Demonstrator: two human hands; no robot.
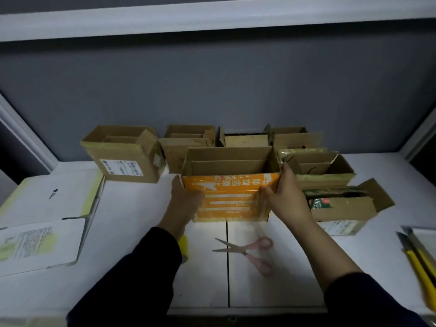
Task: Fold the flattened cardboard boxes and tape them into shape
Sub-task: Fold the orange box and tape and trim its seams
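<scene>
Head view, looking down at a white table (132, 232) set against a grey wall; at the centre stands the orange box (230, 197), upright, its top open and its flaps tucked down inside; its orange front, with white print, faces the person.

The left hand (186, 199) holds the box's near left corner, palm against the side and part of the hand over the front; its fingers are blurred. The right hand (285, 194) clasps the near right corner, thumb on the orange front and fingers reaching up the right side to the top edge; both hands are clamped on the box. Dark sleeves cover both forearms.

Behind and to both sides stand other folded brown boxes (125, 156), tops open, some edged with yellowish tape; one box at the right (342, 208) holds green packets.

In front of the orange box lie pink-handled scissors (250, 252), blades apart, pointing left; a yellow tape roll (184, 247) shows partly from behind the left sleeve. At the left lie flattened white cartons (47, 199), overlapping; at the far right edge lie yellow utility knives (417, 260), blurred.
</scene>
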